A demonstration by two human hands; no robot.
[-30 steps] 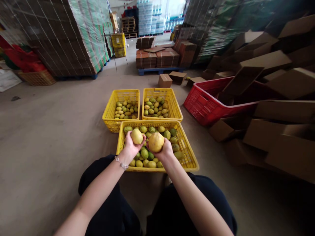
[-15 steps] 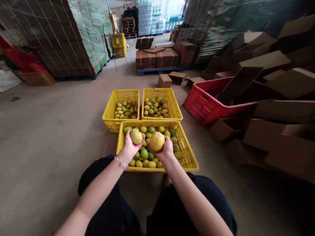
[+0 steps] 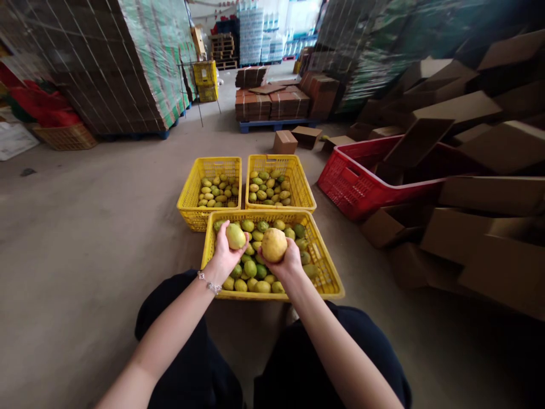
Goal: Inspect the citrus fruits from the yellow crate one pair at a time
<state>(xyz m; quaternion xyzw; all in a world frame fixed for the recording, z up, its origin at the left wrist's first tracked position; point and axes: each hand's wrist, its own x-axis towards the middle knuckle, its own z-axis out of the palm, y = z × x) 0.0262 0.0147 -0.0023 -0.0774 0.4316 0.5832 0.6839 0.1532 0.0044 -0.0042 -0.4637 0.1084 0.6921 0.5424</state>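
My left hand (image 3: 226,253) holds a smooth yellow-green fruit (image 3: 235,236), its thumb and fingers wrapped around the sides. In my right hand (image 3: 288,258) rests a larger, rounder, pale yellow fruit (image 3: 274,245) with a bumpy skin, gripped from below and the right. Neither fruit's exact kind is clear. Both hands are raised over the near yellow crate (image 3: 327,272), side by side and apart. Below them, several green and yellow fruits (image 3: 250,268) lie loose in that crate, some striped or dark green; my hands hide part of them.
Beyond the near crate stand a left yellow crate (image 3: 187,196) and a right yellow crate (image 3: 304,193), both with fruits inside. A red crate (image 3: 353,182) and piled cardboard boxes (image 3: 481,238) occupy the right. Flattened cartons on a blue pallet (image 3: 276,124) stand farther back.
My right hand has shifted very slightly right with the yellow fruit, which appears a little turned. My left hand keeps its fruit in nearly the same place.
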